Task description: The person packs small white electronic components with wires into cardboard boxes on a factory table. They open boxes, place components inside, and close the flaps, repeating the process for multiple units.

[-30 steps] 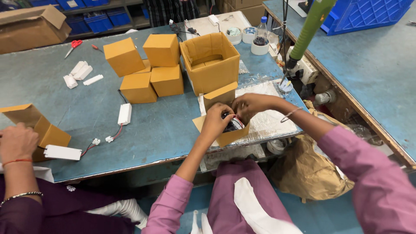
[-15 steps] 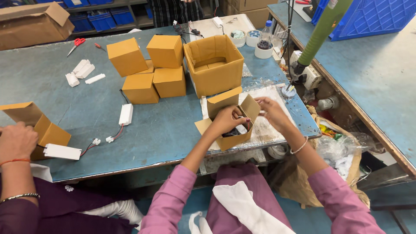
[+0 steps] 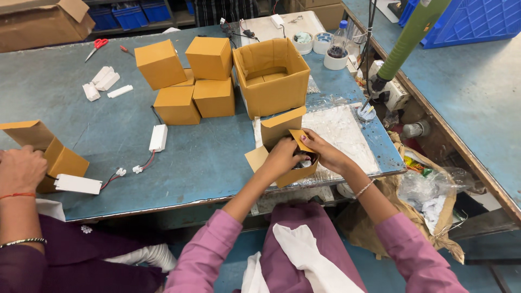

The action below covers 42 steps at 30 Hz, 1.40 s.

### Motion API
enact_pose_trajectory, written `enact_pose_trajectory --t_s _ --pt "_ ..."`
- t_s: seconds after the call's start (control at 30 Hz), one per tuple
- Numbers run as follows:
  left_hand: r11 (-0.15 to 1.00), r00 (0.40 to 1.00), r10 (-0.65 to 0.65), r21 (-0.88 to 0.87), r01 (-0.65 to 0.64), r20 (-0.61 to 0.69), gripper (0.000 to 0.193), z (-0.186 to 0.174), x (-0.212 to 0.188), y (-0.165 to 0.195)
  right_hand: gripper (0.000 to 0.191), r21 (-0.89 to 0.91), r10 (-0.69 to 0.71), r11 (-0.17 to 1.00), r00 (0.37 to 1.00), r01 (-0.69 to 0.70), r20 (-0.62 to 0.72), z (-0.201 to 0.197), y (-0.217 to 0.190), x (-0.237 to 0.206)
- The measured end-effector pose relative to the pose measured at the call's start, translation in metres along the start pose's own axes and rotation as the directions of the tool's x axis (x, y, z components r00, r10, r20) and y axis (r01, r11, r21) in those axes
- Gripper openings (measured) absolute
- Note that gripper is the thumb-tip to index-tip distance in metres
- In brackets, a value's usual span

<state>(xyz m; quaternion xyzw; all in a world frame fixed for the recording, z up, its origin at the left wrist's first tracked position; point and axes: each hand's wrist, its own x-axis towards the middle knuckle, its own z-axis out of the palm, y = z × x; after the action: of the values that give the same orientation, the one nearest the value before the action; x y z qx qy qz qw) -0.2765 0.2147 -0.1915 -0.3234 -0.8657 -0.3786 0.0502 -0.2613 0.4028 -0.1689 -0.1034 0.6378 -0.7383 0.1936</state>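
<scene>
Hands meet at the small brown cardboard box (image 3: pixel 282 157) on the blue table's (image 3: pixel 206 157) near edge. My left hand (image 3: pixel 282 158) cups its front wall; my right hand (image 3: pixel 324 153) pinches a flap. I should steady the box and keep the flaps clear of the white part inside.

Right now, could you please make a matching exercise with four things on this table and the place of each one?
Things:
1. small open box
2. scissors with red handles
3. large open box
4. white device with wires

Places:
A. far left part of the table
B. behind the small box, right of the closed boxes
C. between the left hand and right hand
D. flat on the table, in front of the closed boxes

Pairs: 1-C, 2-A, 3-B, 4-D
</scene>
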Motion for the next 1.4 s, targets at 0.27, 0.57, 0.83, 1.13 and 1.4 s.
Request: enact_pose_trajectory --t_s 0.27,0.57,0.83,1.13,1.4 --pt "0.954 0.996 -0.06 0.29 0.078 -0.07 0.088 -0.023 -0.03 0.017 0.056 -0.051 -0.057 0.997 0.993 0.052 -0.106 0.006 0.019 0.009" --pt "0.898 0.736 -0.304 -0.439 0.01 -0.605 0.078 -0.04 -0.108 0.048 0.05 0.0 -0.181 0.979 0.88 0.202 -0.439 0.047 0.048 0.008" --pt "0.997 0.98 0.07 -0.006 -0.073 -0.186 0.064 -0.049 -0.093 0.058 0.053 0.069 -0.133 0.983 0.92 0.169 -0.368 0.05 0.042 -0.001" --pt "0.987 0.948 0.107 0.15 -0.064 -0.301 0.057 -0.026 -0.089 0.051 0.063 -0.148 -0.132 0.982 0.987 0.117 -0.095 0.02 0.024 -0.011" --pt "0.991 0.916 0.114 0.115 -0.075 -0.384 0.06 -0.02 -0.094 0.052 0.077 -0.756 -0.424 0.619 0.901 0.212 -0.095 0.032 -0.01 -0.031"
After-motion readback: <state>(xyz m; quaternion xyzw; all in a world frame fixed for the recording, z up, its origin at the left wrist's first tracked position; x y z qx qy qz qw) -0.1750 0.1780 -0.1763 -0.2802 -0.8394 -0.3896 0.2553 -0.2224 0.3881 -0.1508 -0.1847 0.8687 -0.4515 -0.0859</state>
